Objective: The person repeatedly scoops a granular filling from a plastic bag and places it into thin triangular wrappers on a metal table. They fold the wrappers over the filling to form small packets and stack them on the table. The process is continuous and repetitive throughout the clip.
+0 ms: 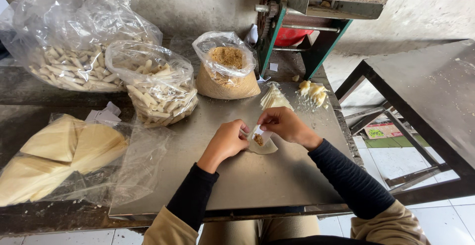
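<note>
A thin pale dough wrapper point(263, 143) with brown crumb filling on it lies on the steel table point(257, 180), partly folded up. My left hand point(228, 140) pinches its left edge. My right hand point(283, 124) pinches its upper right edge, so both hands hold the wrapper between them. A small stack of cut wrappers point(275, 98) sits just beyond my right hand, and a heap of yellowish pieces point(312, 92) lies to the right of it.
An open bag of brown crumbs point(226, 72) stands behind the hands. Two plastic bags of pale rolled sticks point(159, 87) point(74, 67) sit at the back left. A bag of folded dough sheets point(59, 156) lies at left. A green-framed hand-crank machine point(316, 12) stands at the back; a dark table point(435, 91) is at right.
</note>
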